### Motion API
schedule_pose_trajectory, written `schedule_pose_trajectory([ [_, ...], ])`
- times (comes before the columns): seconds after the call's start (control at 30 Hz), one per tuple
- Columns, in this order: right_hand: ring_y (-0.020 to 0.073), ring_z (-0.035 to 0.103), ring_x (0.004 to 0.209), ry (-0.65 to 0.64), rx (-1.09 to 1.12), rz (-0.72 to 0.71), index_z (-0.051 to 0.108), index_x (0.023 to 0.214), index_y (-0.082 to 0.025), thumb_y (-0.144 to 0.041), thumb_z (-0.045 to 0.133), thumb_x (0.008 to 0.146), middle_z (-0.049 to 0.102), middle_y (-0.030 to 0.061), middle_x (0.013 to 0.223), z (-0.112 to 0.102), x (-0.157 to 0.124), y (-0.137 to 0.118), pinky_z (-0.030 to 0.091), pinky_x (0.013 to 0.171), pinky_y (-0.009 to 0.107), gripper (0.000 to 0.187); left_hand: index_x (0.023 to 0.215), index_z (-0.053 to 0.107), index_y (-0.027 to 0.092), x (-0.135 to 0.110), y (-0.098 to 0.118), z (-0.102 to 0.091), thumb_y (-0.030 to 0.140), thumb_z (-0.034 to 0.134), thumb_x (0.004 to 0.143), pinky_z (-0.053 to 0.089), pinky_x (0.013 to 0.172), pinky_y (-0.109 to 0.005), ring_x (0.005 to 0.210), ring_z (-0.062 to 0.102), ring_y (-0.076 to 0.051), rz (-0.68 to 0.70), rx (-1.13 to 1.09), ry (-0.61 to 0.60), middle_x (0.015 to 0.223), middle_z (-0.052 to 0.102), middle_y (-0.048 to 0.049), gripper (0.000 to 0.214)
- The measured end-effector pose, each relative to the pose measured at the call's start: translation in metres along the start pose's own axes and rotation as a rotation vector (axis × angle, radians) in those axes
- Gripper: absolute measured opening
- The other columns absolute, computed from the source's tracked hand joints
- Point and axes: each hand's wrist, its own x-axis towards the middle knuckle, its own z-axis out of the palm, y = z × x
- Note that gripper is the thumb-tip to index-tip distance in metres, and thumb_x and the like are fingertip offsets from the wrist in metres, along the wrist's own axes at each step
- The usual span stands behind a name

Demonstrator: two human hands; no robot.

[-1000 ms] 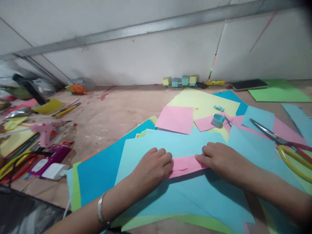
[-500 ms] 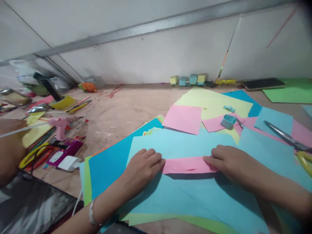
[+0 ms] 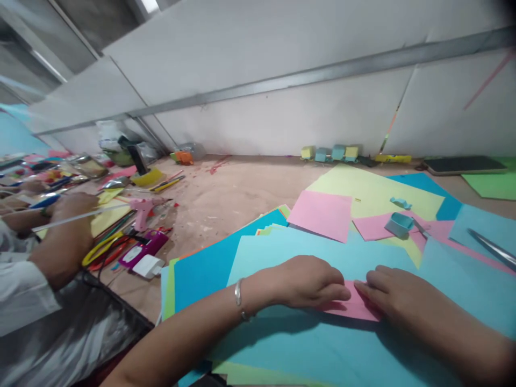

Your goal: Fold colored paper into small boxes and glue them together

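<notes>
A folded strip of pink paper [image 3: 355,308] lies on a large light-blue sheet [image 3: 278,344] in front of me. My left hand [image 3: 308,282], with a silver bangle at its wrist, is laid over the strip's left part, fingers together and pressed along it. At the right end, my right hand [image 3: 397,293] grips the strip between thumb and curled fingers. Only a small gap separates the two hands. Beyond them are a square of pink paper [image 3: 321,215] and a small light-blue paper box [image 3: 399,224].
Scissors [image 3: 492,248] lie at the right. Small yellow and blue paper blocks [image 3: 330,154] stand along the wall, with a dark phone [image 3: 463,165] farther right. At left are a pink glue gun [image 3: 142,211], a purple device [image 3: 145,250] and another person's arm [image 3: 72,236].
My left hand has slid rightward along the pink strip, close to my right hand, which stays at its end. The view has turned left and shows more of the neighbouring person.
</notes>
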Motion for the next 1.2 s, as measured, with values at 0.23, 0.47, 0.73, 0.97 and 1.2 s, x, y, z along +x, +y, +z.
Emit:
schedule_pose_trajectory([
  [0.23, 0.0183, 0.041, 0.06, -0.073, -0.039, 0.009, 0.058, 0.08, -0.021, -0.008, 0.05, 0.087, 0.053, 0.0018, 0.067, -0.014, 0.003, -0.002, 0.016, 0.057, 0.034, 0.017, 0.094, 0.059, 0.018, 0.004, -0.015, 0.032, 0.063, 0.072, 0.07, 0.034, 0.056, -0.028, 0.079, 0.057, -0.022, -0.048, 0.247, 0.196, 0.09, 0.062, -0.0046, 0.053],
  [0.47, 0.0187, 0.04, 0.064, -0.019, -0.03, 0.023, 0.059, 0.076, -0.017, -0.004, 0.042, 0.089, 0.052, 0.0047, 0.071, -0.031, 0.013, -0.005, 0.022, 0.059, 0.032, 0.024, 0.095, 0.06, 0.016, 0.003, -0.019, 0.034, 0.044, 0.083, 0.066, 0.039, 0.064, -0.029, 0.082, 0.054, -0.02, -0.09, 0.099, 0.24, 0.092, 0.059, -0.0042, 0.046],
  [0.73, 0.0171, 0.04, 0.064, 0.13, 0.089, 0.083, 0.061, 0.068, -0.017, -0.006, 0.041, 0.089, 0.052, 0.005, 0.07, -0.024, 0.014, -0.009, 0.024, 0.056, 0.03, 0.031, 0.094, 0.069, 0.019, 0.005, -0.021, 0.033, 0.038, 0.083, 0.066, 0.039, 0.061, -0.028, 0.08, 0.058, -0.021, -0.091, -0.012, 0.254, 0.088, 0.064, -0.0037, 0.037],
  [0.97, 0.0118, 0.049, 0.053, 0.133, 0.42, 0.326, 0.059, 0.065, -0.018, -0.02, 0.046, 0.09, 0.054, 0.0002, 0.059, -0.04, 0.016, -0.001, 0.034, 0.05, 0.025, 0.029, 0.118, 0.06, 0.017, 0.003, -0.037, 0.03, 0.01, 0.058, 0.079, 0.043, 0.092, -0.046, 0.11, 0.054, -0.029, -0.247, -0.002, 1.064, 0.115, 0.061, -0.0136, 0.039],
  [1.2, 0.0129, 0.055, 0.054, 0.41, 0.525, 0.577, 0.064, 0.068, -0.021, -0.03, 0.055, 0.089, 0.063, 0.0005, 0.064, -0.051, 0.02, -0.002, 0.041, 0.047, 0.024, 0.025, 0.129, 0.044, 0.014, 0.007, -0.019, 0.021, 0.052, 0.069, 0.078, 0.042, 0.102, -0.046, 0.125, 0.05, -0.032, -0.196, -1.406, 1.062, 0.134, 0.05, -0.0212, 0.068],
])
